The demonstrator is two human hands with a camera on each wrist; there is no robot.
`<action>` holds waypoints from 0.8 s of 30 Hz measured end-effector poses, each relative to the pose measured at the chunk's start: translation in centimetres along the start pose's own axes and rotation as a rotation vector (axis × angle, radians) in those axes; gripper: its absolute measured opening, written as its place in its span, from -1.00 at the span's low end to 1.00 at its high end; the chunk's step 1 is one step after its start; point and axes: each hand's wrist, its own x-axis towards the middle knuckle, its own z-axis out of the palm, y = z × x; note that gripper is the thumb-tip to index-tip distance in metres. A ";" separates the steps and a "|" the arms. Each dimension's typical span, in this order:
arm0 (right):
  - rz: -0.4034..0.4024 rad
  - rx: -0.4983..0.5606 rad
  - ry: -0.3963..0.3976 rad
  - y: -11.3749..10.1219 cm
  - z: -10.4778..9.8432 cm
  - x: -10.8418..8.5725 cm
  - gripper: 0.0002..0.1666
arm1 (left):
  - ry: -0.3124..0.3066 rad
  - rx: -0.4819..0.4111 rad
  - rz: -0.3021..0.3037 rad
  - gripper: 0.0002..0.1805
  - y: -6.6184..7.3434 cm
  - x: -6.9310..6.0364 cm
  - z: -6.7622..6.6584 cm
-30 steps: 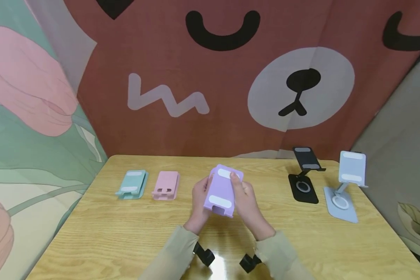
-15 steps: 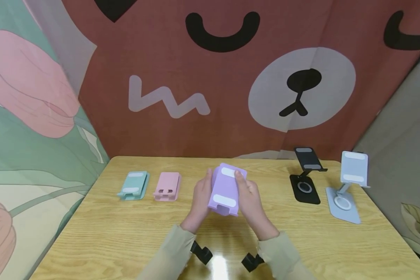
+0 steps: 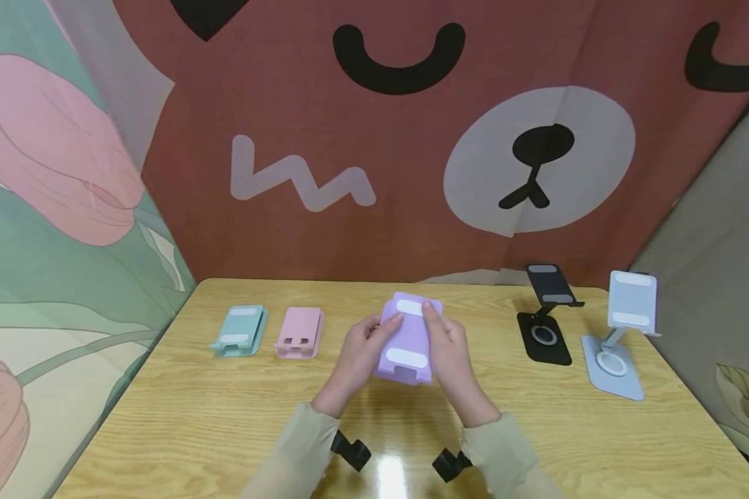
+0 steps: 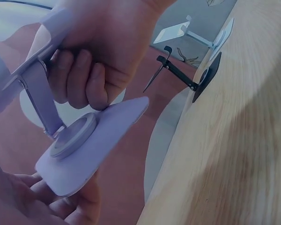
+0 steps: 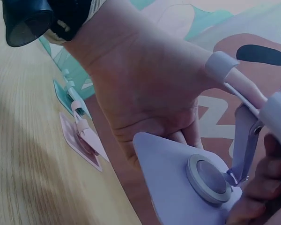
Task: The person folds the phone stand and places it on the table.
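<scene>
A purple folding phone stand [image 3: 406, 339] with two pale pads on its plate is held above the table between both hands. My left hand [image 3: 360, 355] grips its left side, thumb on the plate's face. From the other side my right hand [image 3: 454, 364] grips it, thumb near the upper pad. The left wrist view shows the stand's hinged arm [image 4: 41, 96] unfolded between plate and base [image 4: 110, 136]. Curled fingers [image 4: 75, 77] of the right hand lie between them there. In the right wrist view, the left hand's fingers pass behind the base [image 5: 164, 176].
On the wooden table [image 3: 193, 430], folded teal [image 3: 240, 331] and pink [image 3: 299, 333] phone stands lie at the left. Unfolded black [image 3: 543, 339] and light blue [image 3: 612, 374] stands stand at the right. A printed cloth [image 3: 287, 242] hangs behind the table.
The purple stand has shifted slightly right. My left hand loosened along its side, then its thumb came over onto the plate. The right thumb stays near the upper pad.
</scene>
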 end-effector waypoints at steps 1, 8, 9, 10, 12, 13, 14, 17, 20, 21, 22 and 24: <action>-0.008 -0.009 0.015 0.0 0.0 0.0 -0.42 | 0.005 -0.004 0.001 -0.50 0.0 0.0 0.0; -0.022 -0.080 0.098 0.2 0.3 0.2 -0.53 | 0.052 -0.016 0.005 -0.46 0.0 0.1 -0.1; 0.002 -0.094 0.086 0.2 0.3 0.1 -0.47 | 0.061 -0.018 0.003 -0.46 0.0 0.1 -0.2; 0.024 -0.101 0.056 0.3 0.2 0.1 -0.40 | 0.071 -0.019 0.002 -0.46 0.0 0.2 -0.2; 0.083 -0.119 -0.020 0.5 0.2 0.0 -0.28 | 0.091 -0.016 -0.001 -0.46 -0.1 0.3 -0.2; 0.109 -0.123 -0.062 0.5 0.1 0.0 -0.24 | 0.100 -0.015 -0.003 -0.47 -0.2 0.3 -0.2; 0.127 -0.124 -0.101 0.6 0.1 0.0 -0.20 | 0.106 -0.016 -0.007 -0.47 -0.2 0.3 -0.2; 0.153 -0.114 -0.174 0.7 0.0 0.0 -0.16 | 0.111 -0.015 -0.007 -0.47 -0.3 0.3 -0.2; 0.148 -0.106 -0.191 0.8 -0.1 0.2 -0.16 | 0.108 -0.011 0.002 -0.47 -0.3 0.3 -0.2; 0.146 -0.102 -0.192 0.8 -0.1 0.2 -0.16 | 0.106 -0.009 0.007 -0.47 -0.3 0.3 -0.2; 0.147 -0.097 -0.192 0.8 -0.1 0.2 -0.17 | 0.104 -0.005 0.011 -0.47 -0.3 0.2 -0.2; 0.149 -0.091 -0.194 0.8 -0.1 0.3 -0.18 | 0.102 0.000 0.019 -0.46 -0.2 0.2 -0.2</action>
